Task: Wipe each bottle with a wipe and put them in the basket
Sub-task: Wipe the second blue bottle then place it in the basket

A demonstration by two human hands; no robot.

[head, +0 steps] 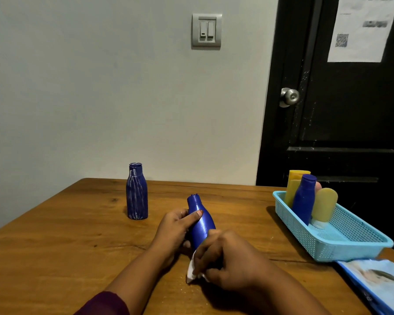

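Observation:
My left hand [174, 226] grips a plain blue bottle [201, 220], tilted over the middle of the wooden table with its cap pointing away. My right hand [223, 258] holds a white wipe [191, 270] pressed against the bottle's lower end. Another blue bottle [137, 191], streaked with white, stands upright further back on the left. At the right, a light blue basket [328, 244] holds a yellow bottle [293, 185], a blue bottle [304, 198] and a yellow tube [324, 206].
A blue pack of wipes [380, 283] lies at the table's near right edge, just in front of the basket. The grey wall runs along the table's far edge, and a black door [341, 123] stands behind the basket.

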